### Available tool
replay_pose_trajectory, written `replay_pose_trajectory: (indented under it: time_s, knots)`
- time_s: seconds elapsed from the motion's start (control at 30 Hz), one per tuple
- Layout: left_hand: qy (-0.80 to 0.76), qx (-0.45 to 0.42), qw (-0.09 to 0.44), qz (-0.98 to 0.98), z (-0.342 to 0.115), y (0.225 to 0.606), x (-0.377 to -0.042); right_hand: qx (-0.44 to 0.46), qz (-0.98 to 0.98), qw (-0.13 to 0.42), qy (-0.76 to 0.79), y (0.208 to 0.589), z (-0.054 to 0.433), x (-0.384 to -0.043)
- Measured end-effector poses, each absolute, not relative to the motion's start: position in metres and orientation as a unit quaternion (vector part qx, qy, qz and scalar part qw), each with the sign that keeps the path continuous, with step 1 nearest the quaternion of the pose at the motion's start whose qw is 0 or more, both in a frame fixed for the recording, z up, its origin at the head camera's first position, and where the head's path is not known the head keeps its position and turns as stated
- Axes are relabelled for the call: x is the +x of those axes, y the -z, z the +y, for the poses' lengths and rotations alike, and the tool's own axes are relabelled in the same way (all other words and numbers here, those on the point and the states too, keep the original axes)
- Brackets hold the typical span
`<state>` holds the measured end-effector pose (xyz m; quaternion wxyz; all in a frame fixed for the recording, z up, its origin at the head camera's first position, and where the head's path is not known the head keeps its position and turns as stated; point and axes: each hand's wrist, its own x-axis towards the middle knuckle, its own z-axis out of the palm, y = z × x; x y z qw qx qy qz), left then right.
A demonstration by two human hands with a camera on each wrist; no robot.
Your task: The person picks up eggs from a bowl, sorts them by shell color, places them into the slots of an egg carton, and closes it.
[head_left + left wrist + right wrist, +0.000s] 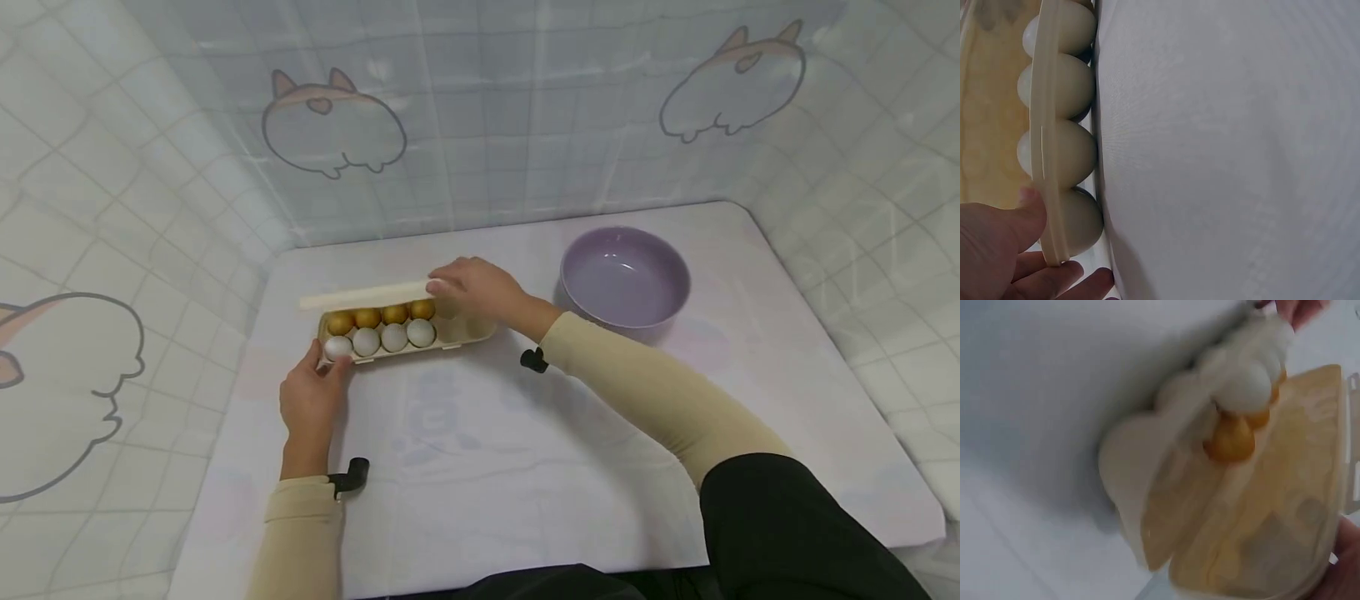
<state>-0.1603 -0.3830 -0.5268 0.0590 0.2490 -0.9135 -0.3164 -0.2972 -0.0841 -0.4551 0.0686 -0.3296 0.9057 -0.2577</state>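
Note:
A cream plastic egg carton [468,332] lies at the left of the table with its lid [363,297] raised along the back. Several golden-brown eggs [367,317] fill part of the rear row, and several white eggs [366,342] the front row; the right-end cups hold none. My left hand [309,393] grips the carton's left end, its thumb on the rim [1049,156] and fingers beneath in the left wrist view. With my right hand [480,287] I hold the lid near its right end. The right wrist view, blurred, shows fingers at the lid's edge.
To the right of the carton, near the back of the table, stands a purple bowl [626,279]. A white cloth [465,475] covers the tabletop. Curtains [480,117] with a grid and cartoon animals hang behind and at both sides.

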Motion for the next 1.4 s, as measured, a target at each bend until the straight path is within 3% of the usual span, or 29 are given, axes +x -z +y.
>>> replay_pose_trajectory:
  time_s: [0.23,0.5,0.8,0.93,1.03,1.17,1.27,1.4]
  knots:
    - [0.305,0.243,0.075,-0.918,-0.382,0.528,-0.161,-0.389,0.917,0.062,0.064,0.473,-0.096,-0.271]
    - [0.314,0.261,0.090,-0.909,-0.379,0.530,-0.161,-0.402,0.916,0.012,0.006,0.493,-0.097,-0.257]
    - [0.303,0.246,0.031,-0.920,-0.389,0.523,-0.150,-0.416,0.908,-0.041,-0.015,0.507,-0.100,-0.250]
    - [0.287,0.195,0.028,-0.937,-0.390,0.515,-0.142,-0.426,0.902,-0.064,-0.024,0.509,-0.103,-0.247]
    - [0.256,0.109,0.059,-0.959,-0.390,0.510,-0.144,-0.429,0.900,-0.067,-0.029,0.507,-0.106,-0.245]
    - [0.189,0.008,0.054,-0.981,-0.387,0.505,-0.149,-0.424,0.904,-0.055,-0.029,0.501,-0.109,-0.243]
    - [0.139,-0.019,0.050,-0.989,-0.381,0.505,-0.152,-0.420,0.906,-0.053,-0.027,0.499,-0.109,-0.241]
    - [0.098,-0.019,0.093,-0.991,-0.375,0.509,-0.154,-0.419,0.905,-0.069,-0.030,0.499,-0.107,-0.236]
